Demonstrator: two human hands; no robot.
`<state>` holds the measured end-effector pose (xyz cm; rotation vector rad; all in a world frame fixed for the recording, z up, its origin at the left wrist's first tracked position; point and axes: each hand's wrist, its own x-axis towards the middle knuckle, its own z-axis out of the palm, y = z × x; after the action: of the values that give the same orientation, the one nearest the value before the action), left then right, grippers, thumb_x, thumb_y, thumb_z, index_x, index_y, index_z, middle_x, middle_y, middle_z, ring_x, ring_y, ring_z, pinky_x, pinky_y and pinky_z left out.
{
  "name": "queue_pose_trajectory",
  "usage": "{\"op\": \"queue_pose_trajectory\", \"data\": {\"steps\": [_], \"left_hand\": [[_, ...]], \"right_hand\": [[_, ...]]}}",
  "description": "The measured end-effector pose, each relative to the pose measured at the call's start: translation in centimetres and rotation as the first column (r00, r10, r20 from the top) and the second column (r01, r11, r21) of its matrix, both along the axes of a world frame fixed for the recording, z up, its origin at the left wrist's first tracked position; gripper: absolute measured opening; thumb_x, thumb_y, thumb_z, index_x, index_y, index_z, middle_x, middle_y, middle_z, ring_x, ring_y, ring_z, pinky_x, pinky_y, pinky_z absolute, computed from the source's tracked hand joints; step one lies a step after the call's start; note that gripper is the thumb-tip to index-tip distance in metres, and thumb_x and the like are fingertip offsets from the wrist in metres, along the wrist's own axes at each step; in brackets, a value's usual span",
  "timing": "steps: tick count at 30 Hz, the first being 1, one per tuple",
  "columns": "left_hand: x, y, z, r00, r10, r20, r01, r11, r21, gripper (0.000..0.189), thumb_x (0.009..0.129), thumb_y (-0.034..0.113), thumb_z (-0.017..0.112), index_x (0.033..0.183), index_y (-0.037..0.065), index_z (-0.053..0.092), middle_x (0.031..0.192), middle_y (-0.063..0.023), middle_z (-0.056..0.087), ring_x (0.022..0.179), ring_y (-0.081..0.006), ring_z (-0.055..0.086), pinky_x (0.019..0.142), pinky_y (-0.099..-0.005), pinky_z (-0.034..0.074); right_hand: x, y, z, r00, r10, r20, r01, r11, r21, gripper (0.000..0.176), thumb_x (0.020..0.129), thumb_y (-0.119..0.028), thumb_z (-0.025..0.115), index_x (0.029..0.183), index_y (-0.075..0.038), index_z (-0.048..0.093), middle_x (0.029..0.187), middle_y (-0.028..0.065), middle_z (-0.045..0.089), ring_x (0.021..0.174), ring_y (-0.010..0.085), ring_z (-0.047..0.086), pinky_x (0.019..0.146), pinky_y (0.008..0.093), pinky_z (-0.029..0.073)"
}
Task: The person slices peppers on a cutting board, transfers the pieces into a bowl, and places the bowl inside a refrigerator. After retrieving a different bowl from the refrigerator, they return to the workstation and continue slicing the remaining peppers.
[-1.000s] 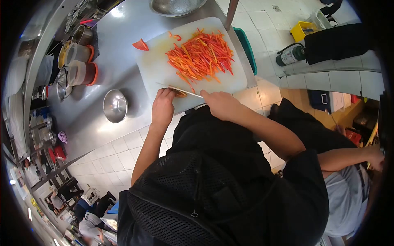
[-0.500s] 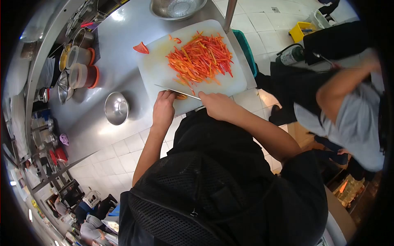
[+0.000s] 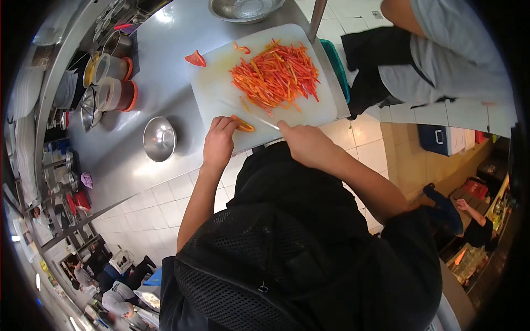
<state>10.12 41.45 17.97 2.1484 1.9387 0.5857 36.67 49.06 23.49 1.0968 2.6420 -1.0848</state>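
Observation:
My left hand [image 3: 219,141] rests with bent fingers on an orange bell pepper piece [image 3: 243,125] near the front edge of the white cutting board [image 3: 212,91]. In my right hand [image 3: 305,144] is a kitchen knife [image 3: 265,121], its handle hidden in the fist and its blade pointing left across the board, blurred by motion. Just beyond the blade lies a large heap of red and orange pepper strips [image 3: 276,77]. A red pepper chunk [image 3: 195,58] sits at the board's far left corner.
The steel table [image 3: 160,94] carries a small metal bowl [image 3: 160,139], plastic tubs with orange rims [image 3: 117,95] and a large perforated bowl [image 3: 247,7] at the back. A metal post [image 3: 316,19] rises by the board's right side. A person [image 3: 436,60] stands close on the right.
The blade has lifted off the pepper piece and blurred, with my right hand slightly farther right. More of the pepper piece shows. The person at right has moved toward the back.

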Motion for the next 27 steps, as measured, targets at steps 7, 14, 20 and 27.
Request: {"op": "queue_pose_trajectory", "data": {"steps": [7,14,20,27], "left_hand": [[-0.2,0.0,-0.3,0.999,0.009,-0.034,-0.010,0.999,-0.032,0.028,0.077,-0.008,0.056,0.099,0.001,0.070,0.105,-0.0098,0.068,0.111,-0.0322,0.061,0.092,-0.0423,0.054],[-0.1,0.5,-0.2,1.000,0.005,0.003,-0.005,1.000,-0.012,0.028,0.077,-0.009,0.055,0.098,0.001,0.071,0.105,-0.0094,0.068,0.111,-0.0316,0.061,0.093,-0.0419,0.054],[-0.3,0.1,-0.3,1.000,0.022,-0.019,-0.023,0.999,-0.036,0.029,0.077,-0.009,0.056,0.099,0.002,0.072,0.105,-0.0087,0.070,0.108,-0.0315,0.062,0.092,-0.0411,0.055],[0.0,0.2,-0.4,0.998,0.027,0.051,-0.028,1.000,0.013,0.028,0.078,-0.010,0.056,0.097,0.002,0.073,0.100,-0.0107,0.069,0.103,-0.0328,0.063,0.089,-0.0423,0.055]], "right_hand": [[-0.1,-0.7,3.6,0.989,0.121,0.081,-0.114,0.990,-0.089,0.032,0.086,0.003,0.052,0.118,0.006,0.049,0.087,0.0271,0.069,0.085,0.0464,0.069,0.076,0.0569,0.053],[-2.3,0.2,-3.3,0.999,0.044,-0.029,-0.045,0.997,-0.061,0.033,0.087,0.002,0.053,0.120,0.005,0.049,0.088,0.0274,0.069,0.088,0.0469,0.069,0.078,0.0572,0.052],[-1.6,-0.4,1.1,0.997,0.076,0.024,-0.074,0.995,-0.067,0.033,0.089,0.003,0.052,0.121,0.004,0.049,0.091,0.0267,0.069,0.087,0.0474,0.068,0.079,0.0570,0.052],[-3.1,0.9,-2.0,0.999,0.045,-0.022,-0.046,0.998,-0.047,0.029,0.090,-0.001,0.055,0.119,0.003,0.051,0.091,0.0257,0.070,0.089,0.0454,0.070,0.080,0.0558,0.054]]}}
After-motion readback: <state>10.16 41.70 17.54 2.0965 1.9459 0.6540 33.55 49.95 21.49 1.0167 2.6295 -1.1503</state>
